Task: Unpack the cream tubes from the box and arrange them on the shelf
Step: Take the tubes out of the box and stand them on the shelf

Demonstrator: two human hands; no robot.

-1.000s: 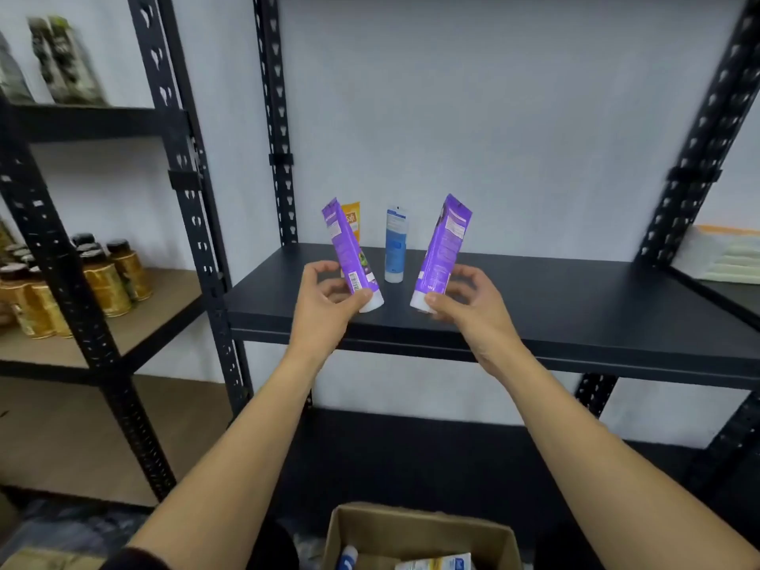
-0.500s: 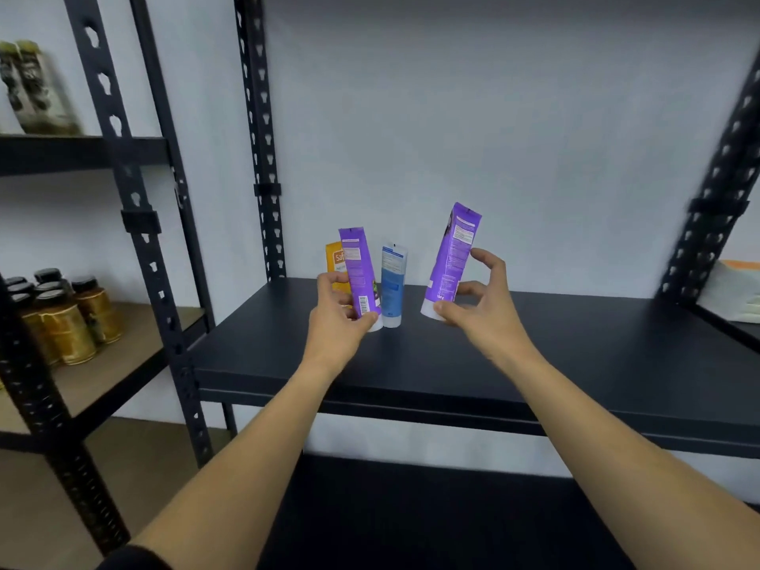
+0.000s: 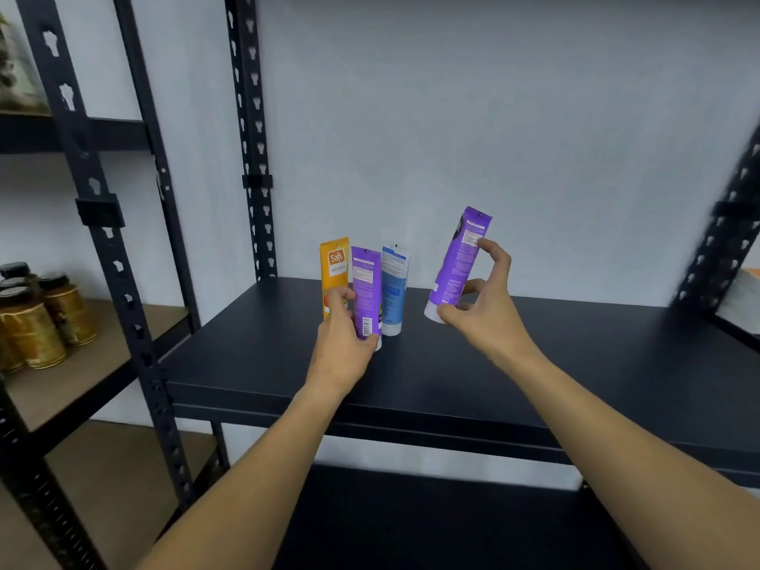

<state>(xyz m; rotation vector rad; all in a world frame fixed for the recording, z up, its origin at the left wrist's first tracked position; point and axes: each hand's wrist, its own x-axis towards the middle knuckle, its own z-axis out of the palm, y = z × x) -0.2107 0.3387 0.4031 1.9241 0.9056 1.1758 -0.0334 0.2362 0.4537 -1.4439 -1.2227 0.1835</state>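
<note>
A: Head view. Left hand (image 3: 343,343)?

B: Fingers and thumb curled round a purple tube (image 3: 366,292), low on its body. Tube upright, cap down, at or on the black shelf (image 3: 575,364); can't tell if the cap touches.

A: Its neighbours?

B: Orange tube (image 3: 334,269) just behind-left, upright, marked "Safi". Blue tube (image 3: 393,290) just right, upright on its white cap. The three stand close together near the shelf's back-left corner.

A: Right hand (image 3: 481,310)?

B: Pinching a second purple tube (image 3: 460,261). Thumb at the white cap end, forefinger high on the body, other fingers spread loose. Tube tilted, top leaning right, held above the shelf, apart from the cluster, to its right.

A: Surroundings?

B: Black slotted posts (image 3: 251,137); pale wall behind. Left unit: wooden shelf (image 3: 82,376) with gold jars (image 3: 37,318), black lids. Far right edge blurred, something pale there, can't identify. Box not in frame.
</note>
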